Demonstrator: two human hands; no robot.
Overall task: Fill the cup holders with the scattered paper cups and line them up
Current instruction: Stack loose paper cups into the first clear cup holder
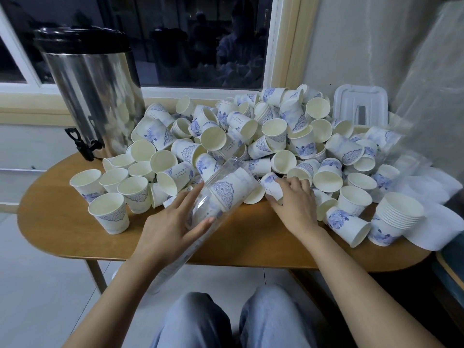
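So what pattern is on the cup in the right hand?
The cup is white with blue flowers, clearest in the head view.

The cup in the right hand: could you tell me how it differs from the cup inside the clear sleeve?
The loose cup is bare, gripped by the right hand; the sleeved cup sits inside the clear sleeve held by the left hand. The loose cup shows blue flowers; the sleeved cup shows a medallion. Both are tilted white paper cups.

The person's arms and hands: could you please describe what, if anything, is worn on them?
Nothing shows: the left hand and right hand are bare, without gloves, rings or watch, and both forearms are uncovered, no sleeves in view.
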